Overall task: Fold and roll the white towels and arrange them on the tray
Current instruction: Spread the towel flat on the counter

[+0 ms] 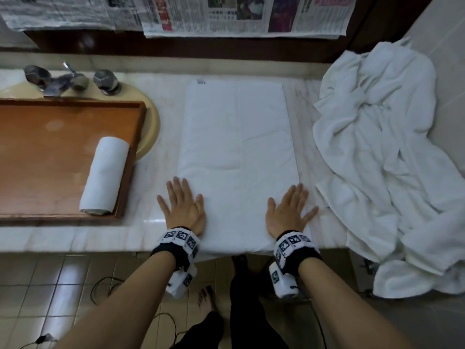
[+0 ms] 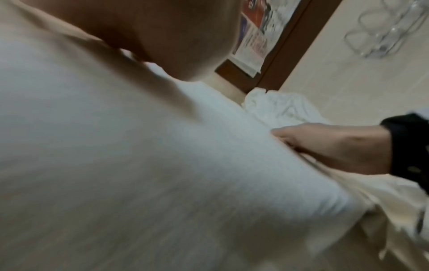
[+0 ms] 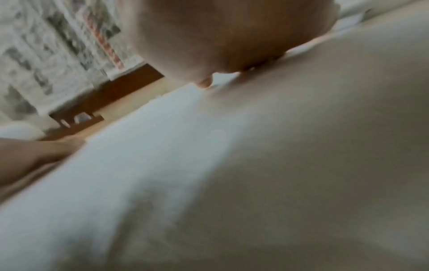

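A white towel (image 1: 236,147) lies folded into a long strip on the marble counter, its near end hanging slightly over the front edge. My left hand (image 1: 182,205) presses flat on its near left corner, fingers spread. My right hand (image 1: 289,210) lies flat on the near right corner, fingers spread too. A rolled white towel (image 1: 105,175) rests in the right part of the wooden tray (image 1: 45,147). In the left wrist view the towel (image 2: 139,165) fills the frame, with my right hand (image 2: 336,144) beyond it. The right wrist view shows blurred towel (image 3: 209,165) under my palm.
A heap of unfolded white towels (image 1: 382,152) covers the counter's right end and drapes over its edge. The tray sits over a sink with chrome taps (image 1: 70,80) behind it. Newspapers (image 1: 226,13) hang on the wall behind. Cables lie on the tiled floor (image 1: 63,285).
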A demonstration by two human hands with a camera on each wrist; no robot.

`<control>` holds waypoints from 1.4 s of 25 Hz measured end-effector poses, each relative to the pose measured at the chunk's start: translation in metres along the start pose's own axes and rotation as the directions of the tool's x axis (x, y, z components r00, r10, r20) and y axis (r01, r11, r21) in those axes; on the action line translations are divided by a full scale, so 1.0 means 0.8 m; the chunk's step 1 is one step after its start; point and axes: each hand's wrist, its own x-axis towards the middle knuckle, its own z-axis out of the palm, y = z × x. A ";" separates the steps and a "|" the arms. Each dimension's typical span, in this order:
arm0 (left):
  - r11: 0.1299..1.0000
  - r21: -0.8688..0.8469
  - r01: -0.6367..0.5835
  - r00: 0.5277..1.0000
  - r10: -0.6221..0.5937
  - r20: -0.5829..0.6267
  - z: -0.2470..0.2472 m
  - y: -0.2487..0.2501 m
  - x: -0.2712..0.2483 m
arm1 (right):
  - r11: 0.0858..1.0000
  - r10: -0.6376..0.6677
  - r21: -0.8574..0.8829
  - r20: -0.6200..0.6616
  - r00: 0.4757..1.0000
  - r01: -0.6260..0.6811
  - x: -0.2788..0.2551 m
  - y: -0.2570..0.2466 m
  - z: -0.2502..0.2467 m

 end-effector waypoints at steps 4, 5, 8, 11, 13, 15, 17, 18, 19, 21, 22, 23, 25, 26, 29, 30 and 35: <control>0.954 -0.088 -0.286 0.943 0.297 0.152 -0.005 0.073 0.019 | 0.879 -0.466 -0.059 0.112 0.878 0.474 0.007 -0.070 -0.002; 0.953 -0.103 -0.284 0.942 0.297 0.158 -0.008 0.082 0.028 | 0.853 -0.507 -0.073 0.125 0.853 0.518 0.017 -0.077 -0.006; 0.964 -0.110 -0.243 0.954 0.258 0.155 -0.016 0.088 0.054 | 0.836 -0.526 -0.096 0.140 0.839 0.540 0.051 -0.082 -0.017; 0.958 -0.128 -0.256 0.950 0.274 0.152 -0.025 0.101 0.083 | 0.812 -0.564 -0.086 0.139 0.814 0.577 0.085 -0.094 -0.028; 0.954 -0.161 -0.253 0.950 0.276 0.144 -0.031 0.111 0.109 | 0.812 -0.570 -0.062 0.133 0.811 0.580 0.112 -0.106 -0.036; 0.951 -0.195 -0.242 0.953 0.271 0.139 -0.038 0.121 0.134 | 0.811 -0.575 -0.047 0.125 0.809 0.583 0.137 -0.115 -0.043; 0.948 -0.218 -0.233 0.954 0.266 0.139 -0.046 0.132 0.160 | 0.804 -0.584 -0.048 0.124 0.802 0.592 0.163 -0.123 -0.049; 0.947 -0.224 -0.231 0.954 0.266 0.140 -0.050 0.136 0.172 | 0.800 -0.589 -0.053 0.123 0.799 0.598 0.174 -0.127 -0.053; 0.946 -0.228 -0.230 0.954 0.265 0.138 -0.054 0.141 0.186 | 0.795 -0.594 -0.062 0.122 0.795 0.603 0.189 -0.132 -0.058; 0.946 -0.235 -0.224 0.956 0.260 0.135 -0.063 0.148 0.213 | 0.788 -0.600 -0.079 0.126 0.790 0.611 0.216 -0.143 -0.069; 0.946 -0.234 -0.224 0.957 0.259 0.131 -0.068 0.151 0.227 | 0.786 -0.600 -0.087 0.131 0.790 0.612 0.231 -0.150 -0.075; 0.947 -0.229 -0.226 0.958 0.259 0.126 -0.071 0.153 0.239 | 0.784 -0.598 -0.100 0.137 0.789 0.612 0.245 -0.155 -0.080; 0.950 -0.214 -0.229 0.959 0.258 0.121 -0.078 0.156 0.261 | 0.779 -0.595 -0.133 0.153 0.789 0.613 0.269 -0.165 -0.089; 0.952 -0.206 -0.226 0.959 0.255 0.123 -0.081 0.158 0.271 | 0.778 -0.591 -0.146 0.162 0.790 0.611 0.280 -0.170 -0.092; 0.964 -0.176 -0.198 0.960 0.227 0.166 -0.092 0.162 0.307 | 0.775 -0.579 -0.176 0.186 0.794 0.606 0.314 -0.182 -0.102; 0.967 -0.178 -0.180 0.960 0.213 0.184 -0.098 0.164 0.321 | 0.779 -0.569 -0.183 0.196 0.799 0.599 0.324 -0.186 -0.107; 0.984 -0.152 -0.095 0.974 0.124 0.192 -0.120 0.142 0.363 | 0.836 -0.485 -0.158 0.237 0.842 0.526 0.373 -0.178 -0.127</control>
